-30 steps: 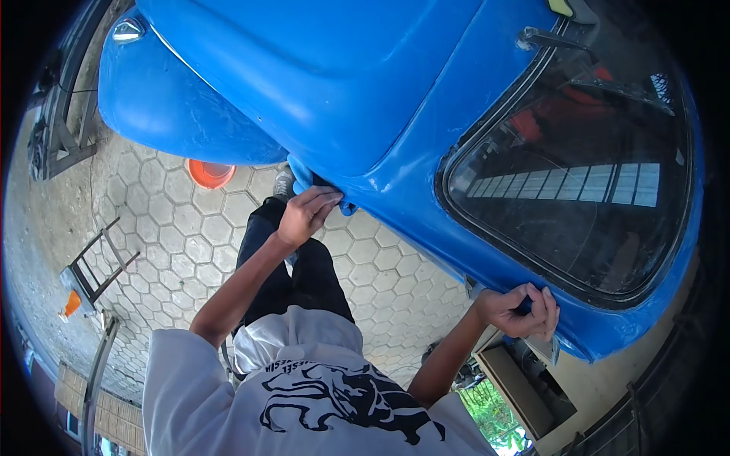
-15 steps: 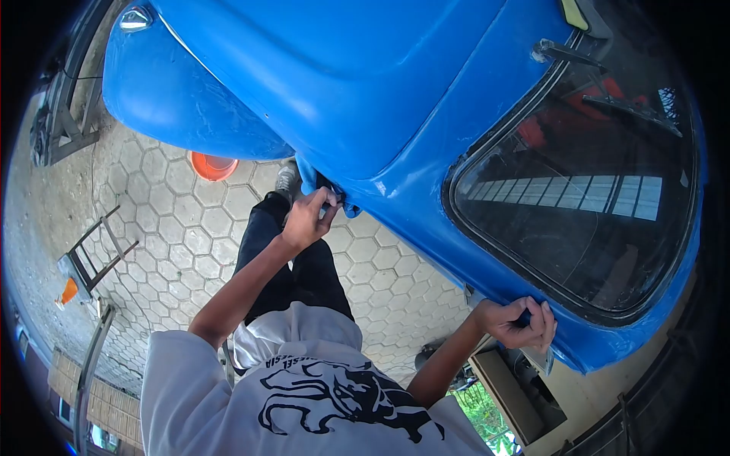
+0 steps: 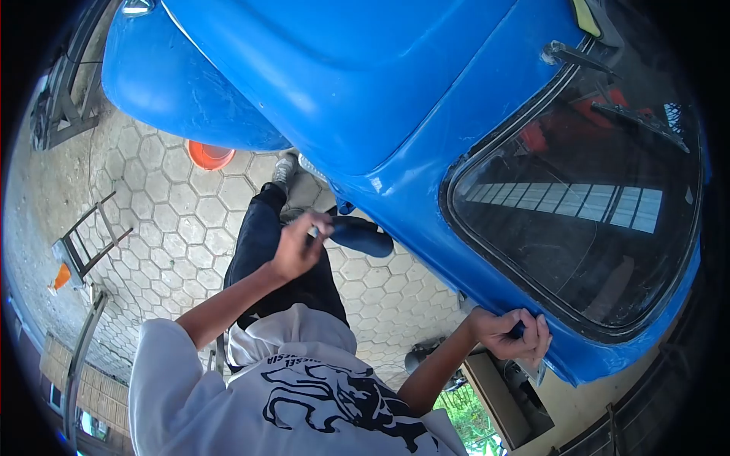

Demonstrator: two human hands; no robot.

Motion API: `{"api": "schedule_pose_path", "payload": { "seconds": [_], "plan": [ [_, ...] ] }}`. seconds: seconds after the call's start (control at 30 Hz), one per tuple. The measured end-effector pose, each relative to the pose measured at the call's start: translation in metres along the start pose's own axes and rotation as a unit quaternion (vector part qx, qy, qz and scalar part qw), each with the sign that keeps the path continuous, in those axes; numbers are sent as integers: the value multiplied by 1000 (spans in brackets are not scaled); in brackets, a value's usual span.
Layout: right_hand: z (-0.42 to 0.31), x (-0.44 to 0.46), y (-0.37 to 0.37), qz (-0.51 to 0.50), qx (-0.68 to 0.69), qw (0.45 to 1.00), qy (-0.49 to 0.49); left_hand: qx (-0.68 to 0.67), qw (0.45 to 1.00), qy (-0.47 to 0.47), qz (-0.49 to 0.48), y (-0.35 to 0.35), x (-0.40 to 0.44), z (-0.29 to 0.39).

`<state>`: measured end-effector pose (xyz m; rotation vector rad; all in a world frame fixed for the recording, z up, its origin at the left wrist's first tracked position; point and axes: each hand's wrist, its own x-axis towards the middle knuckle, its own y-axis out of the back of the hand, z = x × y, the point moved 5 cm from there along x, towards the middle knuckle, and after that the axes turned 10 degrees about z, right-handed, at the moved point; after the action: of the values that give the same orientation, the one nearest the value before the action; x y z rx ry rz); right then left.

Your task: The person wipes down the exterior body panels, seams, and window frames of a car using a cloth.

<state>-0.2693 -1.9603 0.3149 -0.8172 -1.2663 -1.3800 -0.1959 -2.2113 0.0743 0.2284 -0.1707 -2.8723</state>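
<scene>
My left hand (image 3: 298, 247), slightly blurred, is closed in front of my thighs around something small and dark with a pale tip. Just beyond its fingertips is a dark oval piece (image 3: 363, 235), beside the blue car body (image 3: 342, 99); whether the hand is joined to it I cannot tell. My right hand (image 3: 513, 334) has its fingers curled at the car's edge, below the corner of the dark window (image 3: 578, 197). A dark blue bit shows between these fingers, too hidden to name.
An orange basin (image 3: 209, 155) stands on the hexagonal paving (image 3: 182, 220) under the blue fender (image 3: 182, 91). A metal frame (image 3: 95, 235) lies at the left. At the lower right is a wooden box (image 3: 498, 395). A wiper arm (image 3: 582, 57) sticks out by the window.
My left hand has come away from the car's edge toward my body. The light blue piece beside it no longer shows, and a dark oval piece has appeared. My right hand stays at the edge.
</scene>
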Motion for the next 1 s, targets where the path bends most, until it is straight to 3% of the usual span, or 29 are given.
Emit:
{"api": "schedule_pose_path", "payload": {
  "seconds": [0.07, 0.1, 0.13, 0.2, 0.4, 0.57, 0.67, 0.77, 1.0],
  "plan": [
    [0, 0, 0, 8, -8, 1000, -1, -26, 996, 36, 81, 13, 13, -17],
    [-1, 0, 0, 16, -12, 1000, -1, -9, 995, 42, 87, 15, 23, -13],
    [-1, -1, 0, 13, -17, 1000, -1, 13, 997, -13, 77, 10, 32, -11],
    [2, -2, 1, 9, -24, 1000, 5, -1, 999, -4, 39, -4, 43, -15],
    [-2, 0, 0, 10, -31, 999, 3, -68, 983, 153, 79, -14, 28, -44],
    [0, 0, 2, 7, -16, 1000, 4, 96, 983, -82, 136, -6, 38, -21],
    [0, 0, -1, 12, -5, 1000, -3, -52, 985, 80, 144, -12, 26, -46],
    [0, -1, 0, 10, -10, 1000, -2, -29, 984, 106, 137, -12, 28, -45],
    [2, -2, 1, 14, -19, 1000, -5, 43, 988, 48, 140, -10, 39, -33]
  ]
}}
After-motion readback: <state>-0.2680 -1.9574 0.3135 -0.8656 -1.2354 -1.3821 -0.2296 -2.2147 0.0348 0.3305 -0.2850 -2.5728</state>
